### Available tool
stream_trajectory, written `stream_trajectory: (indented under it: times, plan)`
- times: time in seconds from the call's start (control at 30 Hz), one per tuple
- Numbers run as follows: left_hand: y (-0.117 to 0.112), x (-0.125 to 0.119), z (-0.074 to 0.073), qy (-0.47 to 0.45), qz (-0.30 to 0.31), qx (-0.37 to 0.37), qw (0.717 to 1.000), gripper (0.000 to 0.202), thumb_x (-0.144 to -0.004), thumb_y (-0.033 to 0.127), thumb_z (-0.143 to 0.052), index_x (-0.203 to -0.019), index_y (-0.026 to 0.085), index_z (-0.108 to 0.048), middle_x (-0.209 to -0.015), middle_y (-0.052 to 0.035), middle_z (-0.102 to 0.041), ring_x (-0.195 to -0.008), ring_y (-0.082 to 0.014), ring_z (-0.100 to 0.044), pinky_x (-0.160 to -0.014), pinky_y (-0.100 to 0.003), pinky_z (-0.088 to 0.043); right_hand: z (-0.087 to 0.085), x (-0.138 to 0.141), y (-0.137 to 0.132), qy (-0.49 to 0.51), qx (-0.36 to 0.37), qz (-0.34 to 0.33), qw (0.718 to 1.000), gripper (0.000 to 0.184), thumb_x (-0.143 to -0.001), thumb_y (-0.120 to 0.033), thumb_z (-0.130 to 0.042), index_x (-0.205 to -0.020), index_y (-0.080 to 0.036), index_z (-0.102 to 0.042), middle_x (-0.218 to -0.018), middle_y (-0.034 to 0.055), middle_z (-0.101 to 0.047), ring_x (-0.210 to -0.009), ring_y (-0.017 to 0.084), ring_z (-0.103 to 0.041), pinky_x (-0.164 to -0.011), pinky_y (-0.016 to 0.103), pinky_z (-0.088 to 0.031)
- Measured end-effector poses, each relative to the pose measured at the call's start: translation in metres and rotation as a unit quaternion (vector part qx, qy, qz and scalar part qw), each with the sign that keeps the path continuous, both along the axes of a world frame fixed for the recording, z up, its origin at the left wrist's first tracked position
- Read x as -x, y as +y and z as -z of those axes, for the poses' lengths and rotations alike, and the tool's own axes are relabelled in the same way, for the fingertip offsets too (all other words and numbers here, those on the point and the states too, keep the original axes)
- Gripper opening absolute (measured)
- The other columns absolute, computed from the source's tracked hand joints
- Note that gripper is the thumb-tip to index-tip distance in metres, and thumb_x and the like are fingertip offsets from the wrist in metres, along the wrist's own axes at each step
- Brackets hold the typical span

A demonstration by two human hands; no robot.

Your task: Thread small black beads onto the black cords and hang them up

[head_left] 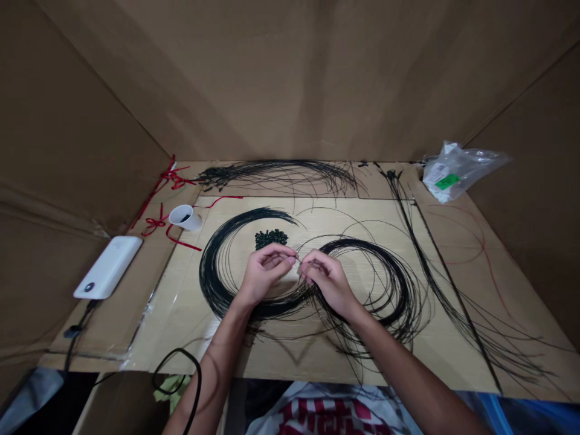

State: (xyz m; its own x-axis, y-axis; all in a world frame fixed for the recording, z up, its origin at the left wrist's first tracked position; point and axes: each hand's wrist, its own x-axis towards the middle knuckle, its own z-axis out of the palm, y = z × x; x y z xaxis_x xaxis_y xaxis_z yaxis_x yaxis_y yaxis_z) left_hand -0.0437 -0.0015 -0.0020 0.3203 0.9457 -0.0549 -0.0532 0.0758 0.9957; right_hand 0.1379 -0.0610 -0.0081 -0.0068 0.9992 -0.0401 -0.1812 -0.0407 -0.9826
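My left hand [268, 269] is closed in a pinch, with a tiny dark piece just showing at its fingertips. Beside it, my right hand [327, 279] pinches a thin black wire, and the fingertips of both hands nearly meet. Under and left of my left hand lies a large coil of black wires [212, 266]. A second, looser wire coil [399, 284] spreads beneath my right hand and forearm. Just beyond my left fingers sits a pile of small black pieces [270, 237]. What exactly is between the left fingers is too small to make out.
Bundled black wires [290, 169] lie along the back wall, and another bundle [421, 254] runs down the right. At left are a white cup [185, 219], red ribbons [154, 225] and a white power bank [109, 267] with a cable. A clear plastic bag [457, 172] stands back right.
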Motion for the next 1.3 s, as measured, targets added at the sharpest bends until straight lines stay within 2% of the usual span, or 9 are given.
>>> stream_trajectory:
  times: [0.43,0.97,1.3]
  plan:
    - [0.0001,0.0004,0.0020,0.006,0.002,0.001,1.000,0.030,-0.078,0.040,-0.093,-0.094,0.017,-0.082,-0.093,-0.0078,-0.080,-0.085,-0.0189,-0.074,-0.086,-0.032,-0.063,0.0019,-0.0001,-0.0006,-0.003,-0.003,-0.003,1.000,0.015,-0.094,-0.033,-0.070,-0.084,-0.022,-0.068,-0.074,-0.0002,-0.065,-0.064,0.016,-0.054,-0.062,0.028,-0.042]
    - [-0.0001,0.0000,-0.0010,-0.004,0.004,0.007,1.000,0.028,-0.077,0.039,-0.093,-0.092,0.018,-0.081,-0.092,-0.0069,-0.079,-0.086,-0.0180,-0.073,-0.087,-0.030,-0.061,-0.0005,0.0007,-0.0002,0.000,0.007,0.002,1.000,0.016,-0.092,-0.035,-0.070,-0.083,-0.022,-0.067,-0.073,0.0000,-0.065,-0.063,0.016,-0.054,-0.060,0.027,-0.043]
    - [-0.0004,0.0010,0.0024,-0.009,0.006,0.012,1.000,0.027,-0.078,0.037,-0.093,-0.094,0.018,-0.082,-0.093,-0.0061,-0.079,-0.087,-0.0169,-0.073,-0.087,-0.028,-0.060,0.0001,0.0004,-0.0005,0.002,0.007,0.002,1.000,0.015,-0.093,-0.033,-0.070,-0.083,-0.021,-0.067,-0.073,-0.0002,-0.065,-0.063,0.015,-0.053,-0.060,0.027,-0.042]
